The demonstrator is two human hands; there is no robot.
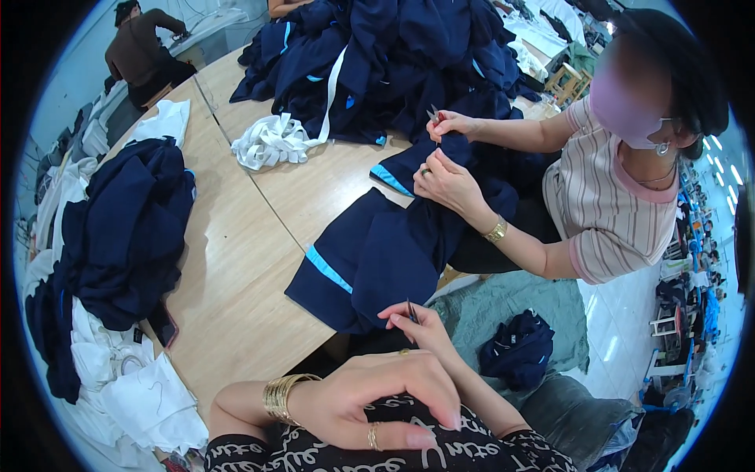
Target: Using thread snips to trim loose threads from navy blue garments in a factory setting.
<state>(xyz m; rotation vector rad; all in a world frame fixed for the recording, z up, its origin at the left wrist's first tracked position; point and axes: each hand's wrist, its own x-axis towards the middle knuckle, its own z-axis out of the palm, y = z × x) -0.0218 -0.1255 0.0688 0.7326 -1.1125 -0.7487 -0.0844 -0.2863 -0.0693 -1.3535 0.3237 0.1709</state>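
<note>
My right hand (422,324) is shut on a small dark thread snip (411,311), its tip at the near edge of a navy garment with a light blue stripe (370,263) that hangs over the wooden table (236,267). My left hand (370,401), with gold bangles and a ring, lies on black patterned cloth (472,452) at my lap and holds nothing. Across the garment a co-worker in a striped shirt (605,204) pinches navy cloth with one hand (444,181) and holds snips in the other hand (450,124).
A tall heap of navy garments (393,55) fills the far table, with a bundle of white tape (271,141) before it. Another navy pile (126,228) and white garments (134,385) lie at my left. A navy bundle (519,350) rests on grey-green cloth. Another person (141,51) works far left.
</note>
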